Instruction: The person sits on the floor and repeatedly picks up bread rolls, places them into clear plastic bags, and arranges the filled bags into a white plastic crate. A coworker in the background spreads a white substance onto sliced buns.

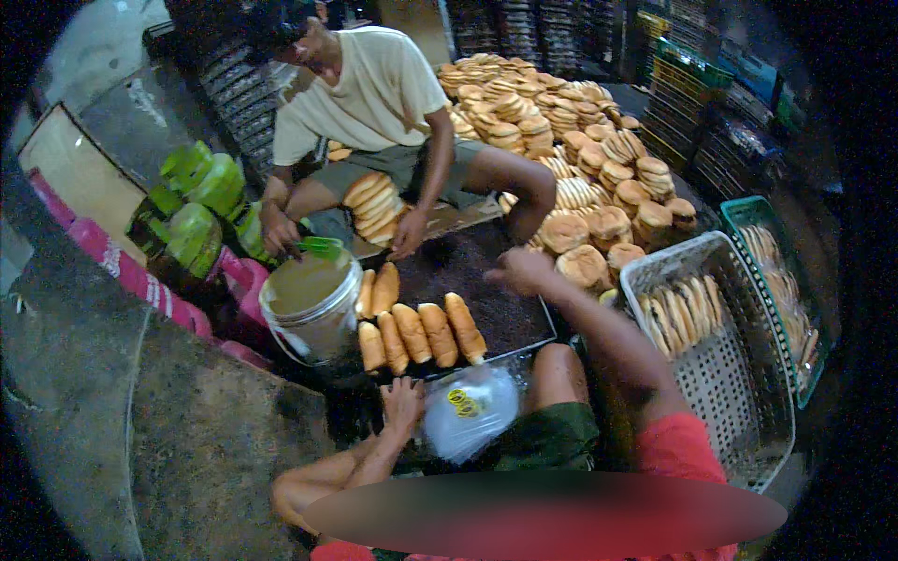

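Note:
My left hand [403, 403] rests near the front edge of a dark tray, just below a row of elongated bread rolls [423, 333] and beside a stack of clear plastic bags [471, 414] with yellow printed marks. Over the right part of the tray, which is spread with dark brown crumbs [484, 287], is my right hand [523, 272], blurred; whether it holds anything cannot be told. Two more rolls [385, 288] lie behind the row, next to a white bucket [309, 301] of pale brown spread. A co-worker's hand holds a green spatula [321, 245] over the bucket.
A seated co-worker [365, 91] faces me with split buns [374, 208] between the legs. Many round buns [582, 168] are heaped at the back right. A white plastic crate [736, 393] with filled buns stands at my right, beside a green crate [747, 210]. Green gas cylinders [203, 182] stand left.

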Demonstrator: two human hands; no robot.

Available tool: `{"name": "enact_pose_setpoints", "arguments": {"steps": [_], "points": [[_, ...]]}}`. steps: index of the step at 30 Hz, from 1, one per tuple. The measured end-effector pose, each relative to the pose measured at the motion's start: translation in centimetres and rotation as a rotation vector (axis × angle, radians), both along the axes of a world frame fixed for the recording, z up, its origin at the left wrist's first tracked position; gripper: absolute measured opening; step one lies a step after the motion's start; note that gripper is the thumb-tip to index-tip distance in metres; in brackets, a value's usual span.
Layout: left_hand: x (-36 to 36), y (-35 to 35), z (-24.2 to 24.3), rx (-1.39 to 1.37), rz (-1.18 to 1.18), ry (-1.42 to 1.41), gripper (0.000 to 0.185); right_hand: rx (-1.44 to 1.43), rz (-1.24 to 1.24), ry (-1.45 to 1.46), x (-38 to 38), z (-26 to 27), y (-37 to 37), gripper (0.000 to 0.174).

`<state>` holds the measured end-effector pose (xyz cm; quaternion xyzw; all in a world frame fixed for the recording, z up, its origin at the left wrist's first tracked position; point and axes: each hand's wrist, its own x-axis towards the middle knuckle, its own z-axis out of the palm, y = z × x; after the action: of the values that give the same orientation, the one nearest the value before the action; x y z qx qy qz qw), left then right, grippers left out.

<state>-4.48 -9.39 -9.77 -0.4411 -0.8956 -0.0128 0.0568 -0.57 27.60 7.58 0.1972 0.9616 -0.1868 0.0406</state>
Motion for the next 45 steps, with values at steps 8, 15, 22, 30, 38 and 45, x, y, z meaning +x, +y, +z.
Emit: {"name": "enact_pose_setpoints", "arguments": {"steps": [8, 15, 22, 30, 38, 45], "points": [[0.2, -1.0, 1.2, 0.375, 0.007, 0.14, 0.024, -0.345, -0.405, 0.062, -6.6, -14.8, -4.7, 0.054], [-0.3, -0.4, 1.4, 0.743, 0.215, -0.331, 0.024, -0.859, -0.403, -0.033, 2.9, -17.5, 3.1, 0.045], [0.1, -0.4, 2.2, 0.564, 0.283, -0.522, 0.028, -0.857, -0.347, 0.377, 4.6, -17.2, -0.6, 0.035], [-1.5, -2.6, 2.1, 1.071, 0.528, -0.51, 0.032, -1.305, -0.335, 0.688, 13.0, -15.5, -2.5, 0.045], [-1.4, 0.3, 2.6, 1.734, 0.662, -1.615, 0.025, -1.411, -0.362, 0.585, 12.1, -12.4, -9.5, 0.047], [-0.7, 5.1, 2.9, 1.817, 0.864, -1.803, 0.028, -1.437, -0.026, 0.524, 9.1, -9.9, -14.7, 0.042]]}}
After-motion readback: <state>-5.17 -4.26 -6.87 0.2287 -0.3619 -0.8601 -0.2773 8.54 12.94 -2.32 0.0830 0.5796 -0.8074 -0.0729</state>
